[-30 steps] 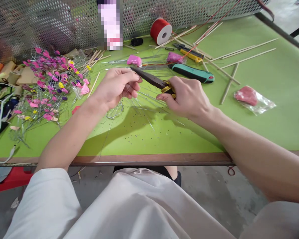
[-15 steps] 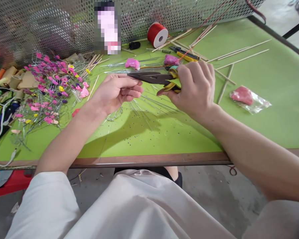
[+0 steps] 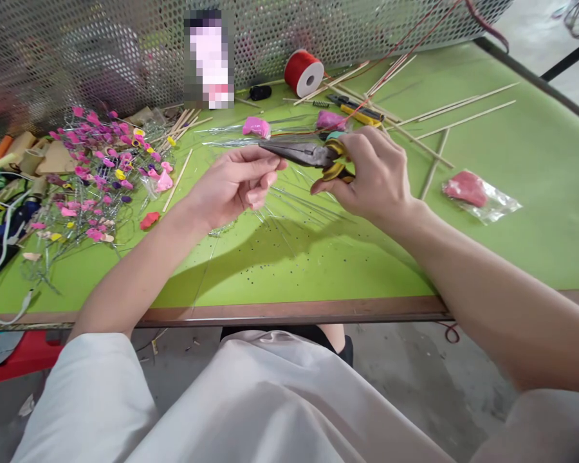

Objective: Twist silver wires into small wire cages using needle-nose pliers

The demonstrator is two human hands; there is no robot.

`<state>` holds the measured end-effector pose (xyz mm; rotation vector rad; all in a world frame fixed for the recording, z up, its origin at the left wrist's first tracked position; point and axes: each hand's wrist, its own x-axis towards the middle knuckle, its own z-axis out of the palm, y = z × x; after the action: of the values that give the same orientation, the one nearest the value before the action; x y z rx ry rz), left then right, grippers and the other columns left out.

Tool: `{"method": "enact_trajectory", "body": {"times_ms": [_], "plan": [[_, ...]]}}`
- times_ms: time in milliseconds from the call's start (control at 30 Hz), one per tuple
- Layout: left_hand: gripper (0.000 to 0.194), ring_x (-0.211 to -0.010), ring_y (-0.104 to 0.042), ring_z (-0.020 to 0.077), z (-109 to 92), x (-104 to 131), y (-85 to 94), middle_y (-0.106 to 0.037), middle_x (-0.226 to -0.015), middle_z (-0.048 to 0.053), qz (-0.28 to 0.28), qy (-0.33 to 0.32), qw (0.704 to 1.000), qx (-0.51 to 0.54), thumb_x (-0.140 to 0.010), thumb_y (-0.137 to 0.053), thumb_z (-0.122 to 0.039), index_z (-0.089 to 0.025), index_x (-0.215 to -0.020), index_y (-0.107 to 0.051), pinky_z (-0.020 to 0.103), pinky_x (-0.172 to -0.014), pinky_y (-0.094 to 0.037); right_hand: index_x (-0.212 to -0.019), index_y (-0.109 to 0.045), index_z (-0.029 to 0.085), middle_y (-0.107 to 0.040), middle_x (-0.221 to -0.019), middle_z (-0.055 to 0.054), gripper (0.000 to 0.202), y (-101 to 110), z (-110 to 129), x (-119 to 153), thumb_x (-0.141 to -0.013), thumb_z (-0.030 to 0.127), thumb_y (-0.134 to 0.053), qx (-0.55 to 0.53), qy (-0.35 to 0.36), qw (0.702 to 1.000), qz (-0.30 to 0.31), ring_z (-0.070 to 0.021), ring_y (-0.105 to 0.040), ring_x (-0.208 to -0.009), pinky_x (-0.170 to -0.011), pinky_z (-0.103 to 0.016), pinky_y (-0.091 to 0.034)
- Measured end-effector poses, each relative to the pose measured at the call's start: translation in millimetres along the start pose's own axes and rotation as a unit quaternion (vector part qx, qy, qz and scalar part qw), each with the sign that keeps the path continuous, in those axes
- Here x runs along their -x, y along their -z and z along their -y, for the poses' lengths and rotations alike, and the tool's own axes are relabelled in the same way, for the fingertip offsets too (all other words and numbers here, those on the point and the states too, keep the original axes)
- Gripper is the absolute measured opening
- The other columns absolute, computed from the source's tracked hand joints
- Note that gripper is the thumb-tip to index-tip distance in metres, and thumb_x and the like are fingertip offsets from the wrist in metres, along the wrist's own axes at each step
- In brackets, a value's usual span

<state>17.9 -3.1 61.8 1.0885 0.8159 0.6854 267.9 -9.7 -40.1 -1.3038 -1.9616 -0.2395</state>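
Observation:
My right hand is wrapped round the yellow-and-black handles of long-nose pliers. Their dark jaws point left and look closed, the tips at the fingers of my left hand. That hand is pinched, thumb against forefinger; whatever thin thing it may hold is too small to make out. Below both hands, thin silvery wires fan out over the green table, with tiny dark bits scattered among them. Part of a silvery coil shows under my left hand.
To the left stands a tangle of wire stems with pink, purple and yellow pieces. Toward the back are a red spool, a yellow cutter knife, and pink lumps. Wooden sticks and a bagged pink lump lie right.
The plier jaws now look closed and their handles closer together. The tips have shifted slightly right, and my left hand has moved a little right with its fingers more curled.

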Motion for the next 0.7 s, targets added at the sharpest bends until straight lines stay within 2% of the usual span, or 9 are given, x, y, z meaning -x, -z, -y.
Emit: {"method": "enact_trajectory", "body": {"times_ms": [167, 267, 400, 500, 600, 633, 700], "plan": [[0.021, -0.044, -0.051, 0.0017, 5.5, -3.2, 3.3, -0.064, -0.059, -0.005, -0.054, -0.110, 0.988, -0.095, -0.096, -0.072, -0.009, -0.017, -0.077, -0.075, 0.016, -0.046, -0.039, -0.096, -0.060, 0.023, -0.057, -0.079, -0.007, 0.077, 7.2, 15.3, -5.6, -0.096, 0.096, -0.035, -0.076, 0.002, 0.997, 0.001, -0.0225, -0.054, -0.071, -0.068, -0.040, -0.046], [0.016, -0.051, -0.055, 0.0049, 5.0, -1.2, 4.9, -0.068, -0.063, -0.004, -0.083, -0.150, 0.973, -0.154, -0.093, -0.077, -0.013, -0.020, -0.078, -0.078, 0.020, -0.051, -0.044, -0.082, -0.052, 0.025, -0.050, -0.072, -0.002, 0.077, 17.9, 29.3, -10.2, -0.093, 0.099, -0.035, -0.139, -0.049, 0.987, 0.060, -0.0190, -0.047, -0.066, -0.066, -0.037, -0.039], [0.012, -0.060, -0.063, 0.0093, -1.7, 3.7, 6.2, -0.071, -0.067, -0.001, -0.124, -0.150, 0.953, -0.231, -0.089, -0.083, -0.017, -0.022, -0.080, -0.078, 0.023, -0.057, -0.048, -0.073, -0.051, 0.023, -0.047, -0.062, 0.001, 0.086, 24.3, 35.7, -11.6, -0.084, 0.107, -0.034, -0.244, -0.096, 0.951, 0.165, -0.0142, -0.036, -0.058, -0.059, -0.033, -0.029], [0.012, -0.072, -0.070, 0.0131, -7.5, 7.8, 7.1, -0.073, -0.069, 0.001, -0.124, -0.165, 0.935, -0.288, -0.088, -0.085, -0.019, -0.022, -0.078, -0.078, 0.024, -0.064, -0.053, -0.072, -0.059, 0.020, -0.054, -0.064, -0.001, 0.085, 23.7, 32.7, -10.1, -0.090, 0.101, -0.038, -0.339, -0.110, 0.906, 0.228, -0.0131, -0.039, -0.056, -0.057, -0.032, -0.029], [0.013, -0.078, -0.071, 0.0147, -10.6, 10.1, 9.9, -0.073, -0.072, 0.001, -0.118, -0.189, 0.919, -0.325, -0.089, -0.084, -0.021, -0.021, -0.077, -0.078, 0.024, -0.068, -0.054, -0.070, -0.062, 0.018, -0.055, -0.065, -0.003, 0.083, 23.9, 30.4, -9.3, -0.095, 0.095, -0.042, -0.401, -0.103, 0.872, 0.262, -0.0130, -0.042, -0.058, -0.058, -0.031, -0.031], [0.013, -0.079, -0.071, 0.0146, -11.0, 10.1, 11.4, -0.073, -0.073, 0.001, -0.116, -0.187, 0.922, -0.318, -0.089, -0.083, -0.021, -0.022, -0.077, -0.079, 0.024, -0.069, -0.054, -0.070, -0.062, 0.018, -0.054, -0.065, -0.003, 0.083, 24.3, 30.3, -9.3, -0.096, 0.094, -0.043, -0.411, -0.105, 0.865, 0.266, -0.0129, -0.043, -0.058, -0.057, -0.031, -0.031], [0.011, -0.084, -0.071, 0.0150, -11.0, 9.1, 14.5, -0.074, -0.077, 0.001, -0.115, -0.140, 0.950, -0.254, -0.087, -0.084, -0.020, -0.023, -0.079, -0.079, 0.024, -0.071, -0.054, -0.070, -0.063, 0.017, -0.053, -0.064, -0.003, 0.083, 24.9, 30.8, -9.4, -0.096, 0.093, -0.045, -0.429, -0.117, 0.853, 0.274, -0.0130, -0.044, -0.059, -0.056, -0.031, -0.031]]}}
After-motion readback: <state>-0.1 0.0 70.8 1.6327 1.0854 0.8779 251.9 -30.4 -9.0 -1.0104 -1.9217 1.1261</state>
